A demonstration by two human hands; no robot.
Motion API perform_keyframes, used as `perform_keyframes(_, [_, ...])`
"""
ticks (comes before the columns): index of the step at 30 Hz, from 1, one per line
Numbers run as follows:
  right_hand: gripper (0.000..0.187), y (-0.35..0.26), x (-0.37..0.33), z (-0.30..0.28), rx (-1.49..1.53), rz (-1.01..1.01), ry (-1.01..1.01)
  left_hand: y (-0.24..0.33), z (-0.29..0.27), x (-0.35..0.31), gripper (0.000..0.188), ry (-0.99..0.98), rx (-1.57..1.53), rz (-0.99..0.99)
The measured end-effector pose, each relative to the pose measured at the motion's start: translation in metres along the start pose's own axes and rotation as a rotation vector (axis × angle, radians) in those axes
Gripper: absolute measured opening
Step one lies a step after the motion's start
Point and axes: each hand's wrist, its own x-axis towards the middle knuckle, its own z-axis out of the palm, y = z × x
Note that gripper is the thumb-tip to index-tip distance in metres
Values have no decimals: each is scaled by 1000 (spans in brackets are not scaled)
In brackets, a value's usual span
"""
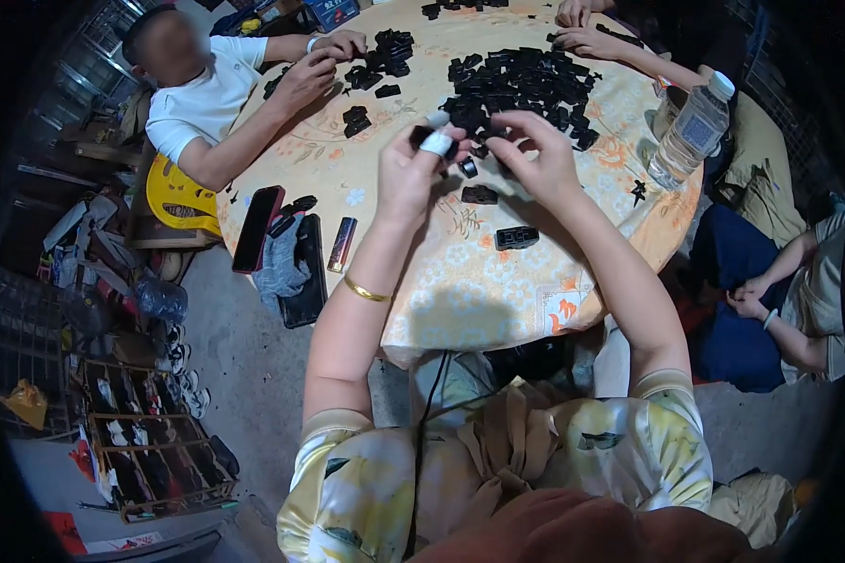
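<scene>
both hands are raised over the round tabletop (422, 281), which wears a yellow-orange flowered cloth. the left hand (411, 169) has its fingers (436, 143) closed around a small black plastic part (424, 137); one fingertip is wrapped in white tape. the right hand (535, 155) sits just beside it at 3 o'clock, its fingers curled in toward the same part, though whether they actually pinch it cannot be told. a gold bangle (364, 291) circles the left wrist.

at 12 o'clock from the hands lies a big heap of black parts (521, 84). at 6 o'clock from the hands, loose on the cloth, are a small black part (468, 169), a flat black part (480, 194) and a ribbed black block (516, 237).

toward 9 o'clock, near the tabletop's edge, rest a red phone (258, 228), a dark phone (305, 272), a grey cloth (280, 258) and a slim lighter (342, 244). at 3 o'clock stands a clear water bottle (690, 131) with a white cap.

at 10 o'clock a person in a white shirt (202, 94) handles a smaller pile of black parts (380, 56). at 1 o'clock another person's hand (587, 42) touches the heap. at 4 o'clock a seated person (779, 300) keeps both hands in the lap.
</scene>
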Motion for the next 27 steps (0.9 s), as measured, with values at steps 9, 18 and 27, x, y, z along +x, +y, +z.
perform_keyframes(9, [29,30,-13,4,-407,-269,-515,-5,-2,-20,38,-860,982,91])
perform_keyframes(18, [29,10,11,-26,-307,115,-194,-52,-9,28,31,-181,1353,722])
perform_keyframes(27, [27,17,9,-22,-129,193,-106,-65,-9,31,18,-215,1385,539])
